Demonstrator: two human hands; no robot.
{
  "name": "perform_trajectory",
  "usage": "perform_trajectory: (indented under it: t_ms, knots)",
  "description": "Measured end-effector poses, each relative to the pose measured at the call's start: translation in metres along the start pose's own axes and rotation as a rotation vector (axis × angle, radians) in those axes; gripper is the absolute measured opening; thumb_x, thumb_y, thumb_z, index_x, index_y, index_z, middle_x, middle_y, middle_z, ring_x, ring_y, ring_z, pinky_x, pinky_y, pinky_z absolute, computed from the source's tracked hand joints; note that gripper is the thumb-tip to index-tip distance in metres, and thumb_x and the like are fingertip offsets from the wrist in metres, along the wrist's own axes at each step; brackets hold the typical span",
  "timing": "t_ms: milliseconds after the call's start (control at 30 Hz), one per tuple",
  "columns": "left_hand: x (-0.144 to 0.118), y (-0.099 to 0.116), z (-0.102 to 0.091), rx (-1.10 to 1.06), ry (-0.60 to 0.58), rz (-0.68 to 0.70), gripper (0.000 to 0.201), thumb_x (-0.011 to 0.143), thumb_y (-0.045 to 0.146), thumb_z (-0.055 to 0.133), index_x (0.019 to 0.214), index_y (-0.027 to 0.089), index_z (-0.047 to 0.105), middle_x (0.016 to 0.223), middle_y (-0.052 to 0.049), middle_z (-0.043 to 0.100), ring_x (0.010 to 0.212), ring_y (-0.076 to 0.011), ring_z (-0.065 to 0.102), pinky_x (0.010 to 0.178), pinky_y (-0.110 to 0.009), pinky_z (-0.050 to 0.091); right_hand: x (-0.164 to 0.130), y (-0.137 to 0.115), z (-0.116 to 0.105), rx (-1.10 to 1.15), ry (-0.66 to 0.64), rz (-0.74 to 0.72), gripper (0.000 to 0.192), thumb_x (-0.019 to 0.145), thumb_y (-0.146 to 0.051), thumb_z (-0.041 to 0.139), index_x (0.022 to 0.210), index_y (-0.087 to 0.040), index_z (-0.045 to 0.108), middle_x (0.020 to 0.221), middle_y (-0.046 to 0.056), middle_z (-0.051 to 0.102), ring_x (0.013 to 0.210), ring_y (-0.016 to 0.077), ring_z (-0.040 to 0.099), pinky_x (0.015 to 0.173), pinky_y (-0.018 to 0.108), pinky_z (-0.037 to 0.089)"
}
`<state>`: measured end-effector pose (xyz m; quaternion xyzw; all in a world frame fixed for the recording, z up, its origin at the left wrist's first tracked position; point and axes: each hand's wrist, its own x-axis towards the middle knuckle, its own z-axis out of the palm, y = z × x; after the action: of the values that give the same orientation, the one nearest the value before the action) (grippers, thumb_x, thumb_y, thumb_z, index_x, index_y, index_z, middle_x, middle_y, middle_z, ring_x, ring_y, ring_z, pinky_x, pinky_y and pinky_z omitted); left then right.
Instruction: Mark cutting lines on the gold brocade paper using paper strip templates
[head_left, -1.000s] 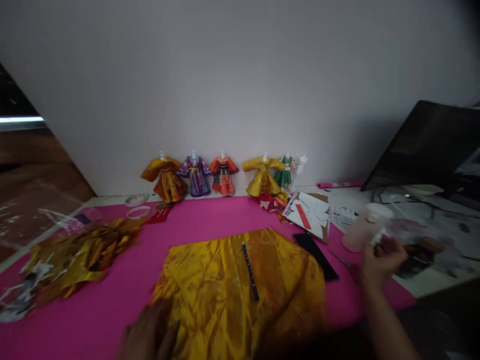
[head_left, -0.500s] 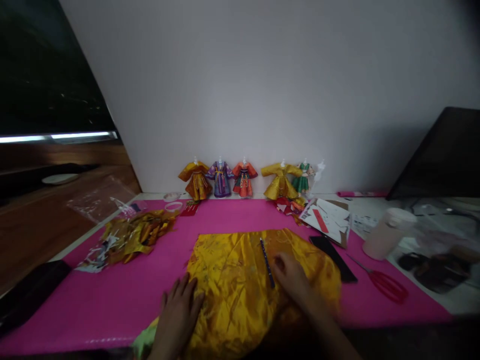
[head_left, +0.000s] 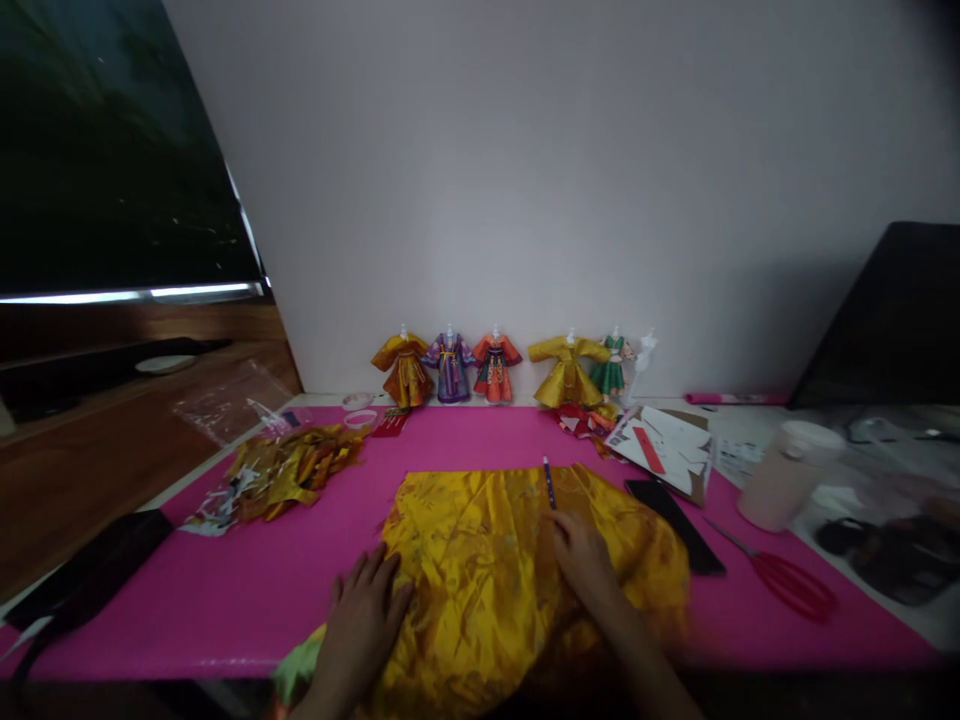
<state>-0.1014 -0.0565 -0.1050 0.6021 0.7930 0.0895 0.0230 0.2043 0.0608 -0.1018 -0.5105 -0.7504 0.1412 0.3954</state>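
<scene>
A crumpled piece of golden yellow cloth (head_left: pixel 480 560) lies on the pink mat (head_left: pixel 225 600) in front of me. My left hand (head_left: pixel 364 625) rests flat on the cloth's near left edge, fingers apart. On the cloth's middle right, my right hand (head_left: pixel 581 555) covers the lower end of a dark pencil (head_left: pixel 548 484), whose tip points away from me. Whether the fingers grip the pencil is unclear.
Several small doll dresses (head_left: pixel 495 368) stand along the wall. Gold scraps (head_left: pixel 289 470) lie at the left, red scissors (head_left: pixel 787 580) and a black phone (head_left: pixel 675 512) at the right, with paper patterns (head_left: pixel 667 450), a pale cup (head_left: pixel 780 472) and a dark screen (head_left: pixel 892 320).
My right hand came from the cup area at the right onto the cloth and reached the pencil. My left hand slid up onto the cloth's edge. The view swung left.
</scene>
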Motion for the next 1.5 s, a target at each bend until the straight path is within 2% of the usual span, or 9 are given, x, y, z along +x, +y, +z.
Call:
perform_trajectory:
  t_ms: [267,467,567,767,1000,1133,1300,1400,1500]
  knots:
    - [0.0,-0.003,0.003,0.001,-0.003,0.01,0.059,0.097,0.044,0.03,0.142,0.013,0.052,0.158,-0.016,0.041,0.147,-0.0369,0.031,0.117,-0.06,0.022,-0.019,0.031,-0.013,0.08,0.181,-0.1,0.044,0.083,-0.013,0.041,0.12,-0.017,0.066,0.111,0.01,0.071,0.104,0.0241,0.067,0.092,0.042,0.054]
    - [-0.001,-0.005,0.005,-0.022,-0.001,0.006,0.059,0.096,0.045,0.032,0.141,0.012,0.053,0.157,-0.016,0.042,0.147,-0.0378,0.031,0.117,-0.061,0.021,-0.031,0.049,-0.009,0.033,0.255,-0.097,0.019,0.091,-0.026,0.049,0.101,-0.019,0.063,0.095,0.01,0.07,0.09,0.0257,0.067,0.081,0.042,0.055]
    - [-0.001,-0.004,0.005,-0.038,0.005,-0.003,0.059,0.096,0.045,0.033,0.141,0.013,0.053,0.157,-0.015,0.042,0.148,-0.0368,0.031,0.118,-0.061,0.02,-0.034,0.052,-0.007,-0.018,0.275,-0.132,0.019,0.096,-0.029,0.046,0.102,-0.02,0.062,0.094,0.009,0.069,0.09,0.0259,0.066,0.084,0.044,0.054]
    - [-0.001,-0.001,0.004,-0.11,0.041,-0.009,0.054,0.095,0.04,0.04,0.138,0.012,0.056,0.155,-0.017,0.045,0.145,-0.0384,0.034,0.117,-0.062,0.02,-0.033,0.049,-0.002,-0.21,0.179,-0.17,0.029,0.099,-0.025,0.037,0.115,-0.019,0.061,0.109,0.012,0.073,0.102,0.0293,0.067,0.101,0.054,0.044]
    - [0.0,-0.004,0.0,-0.347,0.139,-0.005,0.038,0.096,0.037,0.055,0.128,0.018,0.061,0.143,-0.013,0.057,0.138,-0.0315,0.046,0.115,-0.062,0.028,-0.033,0.044,-0.002,-0.322,0.09,-0.162,0.029,0.096,-0.035,0.05,0.114,-0.015,0.061,0.108,0.016,0.074,0.102,0.0325,0.068,0.104,0.055,0.039]
    - [-0.004,-0.022,-0.005,-0.504,0.251,-0.041,0.04,0.095,0.04,0.059,0.129,0.02,0.058,0.135,-0.01,0.06,0.119,-0.0264,0.06,0.101,-0.053,0.049,-0.034,0.044,-0.001,-0.328,0.072,-0.168,0.034,0.092,-0.039,0.055,0.116,-0.015,0.059,0.109,0.016,0.073,0.104,0.0329,0.068,0.106,0.055,0.037]
    - [-0.004,-0.059,-0.008,-0.582,0.346,-0.145,0.038,0.097,0.045,0.054,0.122,0.017,0.061,0.127,-0.011,0.065,0.115,-0.0255,0.064,0.098,-0.051,0.052,-0.035,0.049,0.003,-0.34,0.057,-0.195,0.033,0.093,-0.039,0.051,0.116,-0.017,0.058,0.113,0.015,0.073,0.105,0.0318,0.068,0.105,0.054,0.038]
    - [0.01,-0.062,-0.01,-0.543,0.3,-0.123,0.046,0.1,0.05,0.036,0.119,0.017,0.063,0.125,-0.013,0.069,0.117,-0.0257,0.064,0.102,-0.051,0.049,-0.035,0.051,0.005,-0.337,0.043,-0.201,0.032,0.094,-0.038,0.05,0.117,-0.018,0.057,0.114,0.015,0.073,0.104,0.0318,0.068,0.104,0.055,0.038]
    - [0.036,-0.039,-0.011,-0.451,0.16,-0.007,0.054,0.097,0.05,0.029,0.12,0.019,0.066,0.132,-0.014,0.067,0.128,-0.0276,0.058,0.11,-0.049,0.043,-0.034,0.049,0.005,-0.345,0.015,-0.169,0.026,0.092,-0.034,0.05,0.112,-0.02,0.058,0.11,0.014,0.074,0.106,0.0331,0.068,0.104,0.058,0.035]
